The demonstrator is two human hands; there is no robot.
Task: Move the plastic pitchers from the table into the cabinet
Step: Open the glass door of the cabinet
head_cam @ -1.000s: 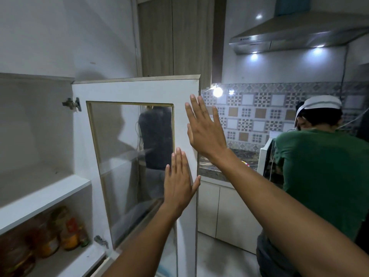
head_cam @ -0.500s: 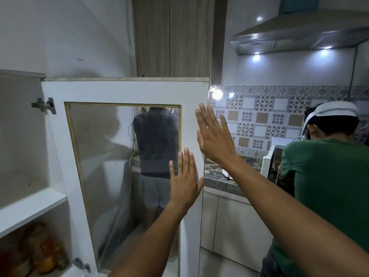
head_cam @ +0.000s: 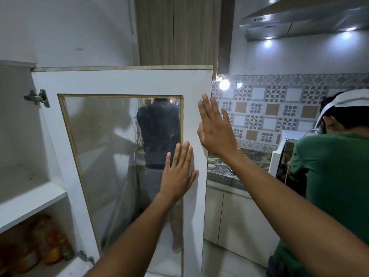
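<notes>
A white cabinet door (head_cam: 123, 82) with a glass pane stands open in front of me, hinged on its left side. My left hand (head_cam: 177, 172) lies flat on the door near its right edge, fingers spread, holding nothing. My right hand (head_cam: 215, 128) is raised open beside the door's right edge, palm toward it, also empty. To the left the cabinet (head_cam: 30, 194) shows a bare upper shelf. No plastic pitcher or table is in view.
Several jars (head_cam: 48, 248) stand on the cabinet's lower shelf. A person in a green shirt (head_cam: 335, 176) bends over at the right by a white appliance (head_cam: 279, 154) on the marbled counter (head_cam: 229, 168). A range hood (head_cam: 299, 19) hangs above.
The door has swung further round so its pane faces me more squarely. Both hands stayed flat and open at its right edge, and the view shifted right, hiding more of the shelves.
</notes>
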